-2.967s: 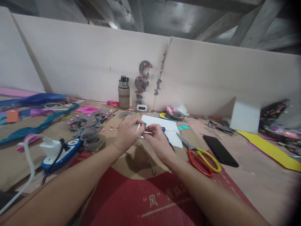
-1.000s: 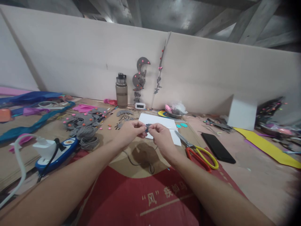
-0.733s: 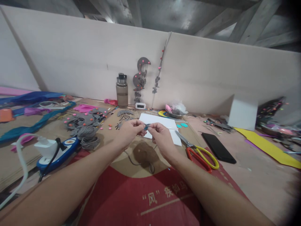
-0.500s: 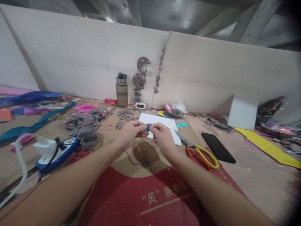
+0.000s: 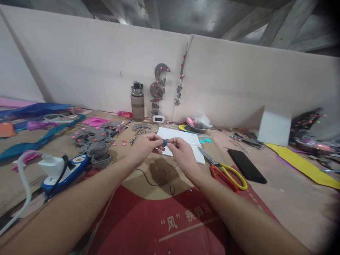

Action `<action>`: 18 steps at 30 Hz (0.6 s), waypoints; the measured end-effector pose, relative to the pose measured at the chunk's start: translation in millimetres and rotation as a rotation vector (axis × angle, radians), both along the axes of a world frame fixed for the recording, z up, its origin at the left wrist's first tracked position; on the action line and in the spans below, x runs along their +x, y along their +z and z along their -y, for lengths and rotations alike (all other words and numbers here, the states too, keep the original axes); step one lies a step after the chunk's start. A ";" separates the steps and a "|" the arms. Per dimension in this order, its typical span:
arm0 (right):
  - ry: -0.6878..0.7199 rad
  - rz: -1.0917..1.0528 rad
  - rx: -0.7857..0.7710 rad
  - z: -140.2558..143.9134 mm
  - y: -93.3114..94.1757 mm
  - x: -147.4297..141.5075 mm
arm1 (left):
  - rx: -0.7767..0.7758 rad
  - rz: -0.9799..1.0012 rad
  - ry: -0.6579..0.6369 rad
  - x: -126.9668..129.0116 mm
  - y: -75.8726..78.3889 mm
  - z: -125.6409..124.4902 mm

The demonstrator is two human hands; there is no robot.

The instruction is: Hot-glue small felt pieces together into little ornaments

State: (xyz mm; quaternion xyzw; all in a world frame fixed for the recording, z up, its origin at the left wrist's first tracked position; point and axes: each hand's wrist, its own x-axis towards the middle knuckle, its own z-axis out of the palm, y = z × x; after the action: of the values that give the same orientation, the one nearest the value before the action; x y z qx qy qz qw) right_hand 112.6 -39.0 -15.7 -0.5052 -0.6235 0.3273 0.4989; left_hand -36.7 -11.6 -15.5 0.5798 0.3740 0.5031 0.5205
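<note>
Above the cardboard, my left hand (image 5: 147, 147) and my right hand (image 5: 182, 152) meet, thumbs and forefingers pinched. Both hold a small dark teal piece (image 5: 165, 142); its exact shape is mostly covered by my fingers. A thin grey cord (image 5: 151, 183) hangs below my hands and ends in a loop on the cardboard. Behind my fingers lies a white sheet or pad (image 5: 177, 136). Small teal cut-outs (image 5: 205, 141) rest at its right. Scissors (image 5: 221, 170) with one red and one yellow handle lie right of my right hand, blades slightly apart.
Grey cord is bundled in a skein (image 5: 99, 156) beside a blue-and-white power strip (image 5: 66, 175). Grey cut-outs with pink beads (image 5: 92, 136) are heaped behind it. A bottle (image 5: 137, 102) and small clock (image 5: 158, 119) stand by the wall; a black phone (image 5: 247, 166) lies right.
My fingers have shifted slightly around the teal piece, and my left hand has moved a little left. The hanging cord has moved slightly too.
</note>
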 end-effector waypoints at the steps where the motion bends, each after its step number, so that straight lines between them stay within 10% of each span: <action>1: 0.006 0.033 0.011 1.6 -0.6 -1.6 | 0.019 0.005 0.037 -1.5 -1.1 -2.6; 12: 0.407 0.772 0.914 43.3 10.7 -9.3 | -0.015 0.324 0.312 -21.9 -9.8 -28.7; 18: -0.180 0.429 0.483 1.1 12.8 25.6 | -0.051 0.488 0.287 -22.9 -6.5 -29.6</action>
State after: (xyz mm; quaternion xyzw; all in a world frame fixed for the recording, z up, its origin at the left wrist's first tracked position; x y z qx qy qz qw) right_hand 138.1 -40.1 -2.9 -0.4826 -0.7267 0.0109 0.4888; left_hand -59.6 18.0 -22.0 0.3695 0.3286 0.6866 0.5331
